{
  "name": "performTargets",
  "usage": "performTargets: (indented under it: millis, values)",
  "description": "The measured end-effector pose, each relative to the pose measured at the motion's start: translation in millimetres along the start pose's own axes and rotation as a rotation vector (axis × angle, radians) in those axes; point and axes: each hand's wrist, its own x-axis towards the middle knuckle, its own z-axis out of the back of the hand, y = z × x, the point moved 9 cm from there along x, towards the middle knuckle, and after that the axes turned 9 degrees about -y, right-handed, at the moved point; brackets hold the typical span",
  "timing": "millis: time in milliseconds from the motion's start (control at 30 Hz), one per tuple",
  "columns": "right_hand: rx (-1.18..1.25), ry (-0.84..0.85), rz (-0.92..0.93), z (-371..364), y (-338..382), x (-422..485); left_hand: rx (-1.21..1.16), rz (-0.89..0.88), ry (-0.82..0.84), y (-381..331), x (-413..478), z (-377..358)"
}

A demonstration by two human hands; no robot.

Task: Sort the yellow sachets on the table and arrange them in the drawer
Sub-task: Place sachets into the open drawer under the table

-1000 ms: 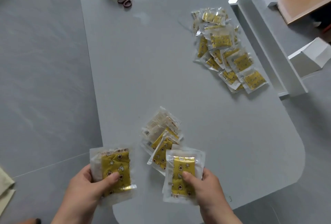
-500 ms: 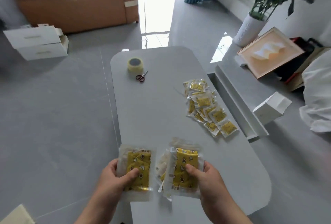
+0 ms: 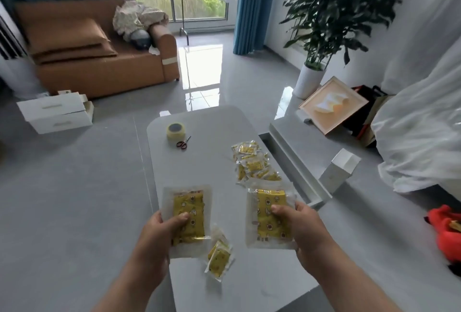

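Observation:
My left hand (image 3: pixel 159 231) grips a yellow sachet in a clear wrapper (image 3: pixel 187 209), held up over the table's near left edge. A second, similar sachet stack (image 3: pixel 268 217) is gripped in my right hand (image 3: pixel 301 227), over the table's right side. Between my hands a small pile of sachets (image 3: pixel 219 254) lies on the grey table (image 3: pixel 209 169). A larger pile of sachets (image 3: pixel 252 164) lies further back on the right. White drawers (image 3: pixel 56 113) stand stacked on the floor at the far left.
A tape roll (image 3: pixel 176 131) and scissors (image 3: pixel 183 142) lie at the table's far end. A low white ledge (image 3: pixel 294 159) runs along its right side with a white box (image 3: pixel 338 172) beyond. A sofa, a potted plant (image 3: pixel 309 82) and a framed picture (image 3: pixel 333 105) stand further off.
The view has tilted up from the table to the room. Both hands have risen and spread apart, each still holding its sachet.

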Motion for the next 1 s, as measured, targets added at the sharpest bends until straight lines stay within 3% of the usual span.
performTargets:
  millis: [267, 633, 1000]
  values:
    - [0.135, -0.036, 0.069, 142.0, 12.3, -35.8, 0.07, -0.061, 0.145, 10.9, -94.5, -112.3]
    - [0.215, -0.139, 0.1, 350.9, 6.4, -90.8, 0.065, 0.051, 0.269, 97.1, -210.0, -245.4]
    - [0.276, -0.239, 0.116, 478.5, 31.4, -63.1, 0.071, 0.056, 0.382, 116.9, -213.3, -394.6]
